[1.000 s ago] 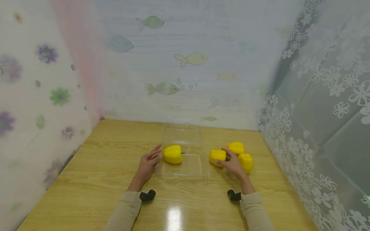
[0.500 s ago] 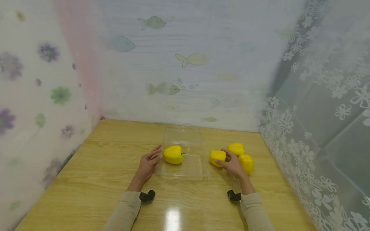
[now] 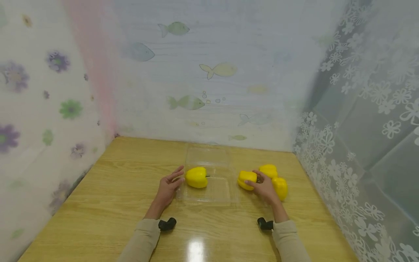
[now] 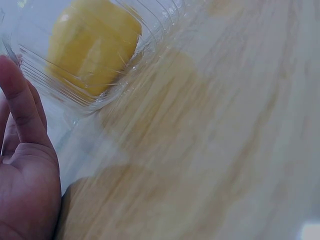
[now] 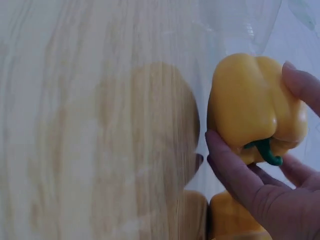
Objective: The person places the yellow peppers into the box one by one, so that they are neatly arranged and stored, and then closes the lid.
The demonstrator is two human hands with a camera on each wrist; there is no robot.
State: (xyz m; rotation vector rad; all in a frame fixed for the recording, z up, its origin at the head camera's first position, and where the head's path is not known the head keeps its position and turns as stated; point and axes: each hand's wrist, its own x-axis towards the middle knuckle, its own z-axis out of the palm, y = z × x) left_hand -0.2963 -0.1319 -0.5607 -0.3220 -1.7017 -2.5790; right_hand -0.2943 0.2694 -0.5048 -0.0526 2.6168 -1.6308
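A clear plastic clamshell box (image 3: 226, 194) lies open on the wooden table, and one yellow bell pepper (image 3: 196, 177) sits inside it, also seen through the ribbed wall (image 4: 90, 47). My left hand (image 3: 169, 186) rests with straight fingers against the box's left side (image 4: 60, 95). My right hand (image 3: 264, 187) grips a second yellow pepper (image 3: 246, 178) just right of the box; the right wrist view shows thumb and fingers (image 5: 240, 175) curled around this pepper (image 5: 250, 105), green stem toward the palm. Two more yellow peppers (image 3: 269, 170) (image 3: 281, 187) lie behind that hand.
Patterned curtains close off the table at the left, back and right. The box's lid (image 3: 207, 156) lies open toward the back wall. Bare wooden tabletop (image 3: 108, 196) stretches left of the box and along the near edge.
The right hand has tightened its hold on the pepper and shifted slightly. The left hand and the pepper in the box stay where they were.
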